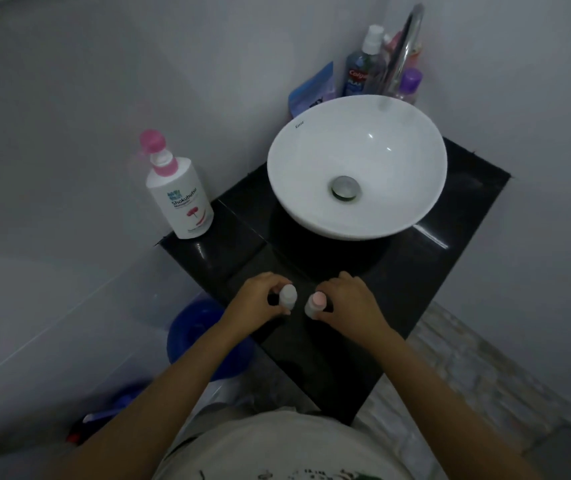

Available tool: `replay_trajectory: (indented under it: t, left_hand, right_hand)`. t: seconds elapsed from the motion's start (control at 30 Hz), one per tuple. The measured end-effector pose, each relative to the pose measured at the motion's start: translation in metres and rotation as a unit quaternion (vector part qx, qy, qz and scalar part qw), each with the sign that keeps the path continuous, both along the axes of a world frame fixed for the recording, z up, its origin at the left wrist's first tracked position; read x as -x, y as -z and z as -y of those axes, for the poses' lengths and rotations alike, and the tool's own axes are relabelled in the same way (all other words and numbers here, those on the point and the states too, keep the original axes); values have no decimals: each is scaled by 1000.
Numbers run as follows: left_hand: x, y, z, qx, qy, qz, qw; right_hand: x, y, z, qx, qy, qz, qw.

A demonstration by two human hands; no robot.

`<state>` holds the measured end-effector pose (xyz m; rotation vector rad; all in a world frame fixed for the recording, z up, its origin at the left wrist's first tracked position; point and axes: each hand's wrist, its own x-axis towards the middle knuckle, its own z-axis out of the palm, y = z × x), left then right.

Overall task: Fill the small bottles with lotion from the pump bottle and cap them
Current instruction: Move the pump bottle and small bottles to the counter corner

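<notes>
Both hands sit low at the near edge of the glossy black stone counter (426, 271), each closed round one small bottle. My left hand (258, 299) pinches the small pale plastic bottle with a whitish cap (288, 296) between thumb and fingertips; my right hand (351, 301) grips the small pale plastic bottle with a pink cap (316, 304) in the same manner. Each bottle stands upright on the counter, just beside the other but not touching.

As I judge it, both caps are on, though I cannot tell whether they are screwed tight or merely resting. Nor can I see through the bottle walls in this dim light, so whether any lotion is inside is beyond me. That leaves two readings: either the work has not begun and the caps must come off first, or the filling is over and I am setting the finished pair down.

Set well apart at the far left corner of the counter is the tall white pump bottle with a pink pump head (180, 195), upright, with no hand near it. Its spout points away from the small bottles. No drips or smears of lotion show on the dark surface. Behind the counter's middle sits the round white ceramic basin (287, 161), dry as far as I can see.
</notes>
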<state>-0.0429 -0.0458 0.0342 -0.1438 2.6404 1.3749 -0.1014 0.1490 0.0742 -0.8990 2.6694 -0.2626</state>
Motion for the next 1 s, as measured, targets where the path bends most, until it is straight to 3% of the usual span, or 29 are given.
replay_trajectory:
  t: [0.33,0.63,1.0]
  left_hand:
    - [-10,-3,3,8,-52,-17,998]
    - [-19,-23,76,48,-292,-57,953]
    - [11,-12,112,36,-408,-38,911]
  right_hand:
    - [2,-4,10,13,-16,-7,1000]
    - [27,-46,102,163,-40,43,985]
    - [76,-9,216,110,-79,54,989]
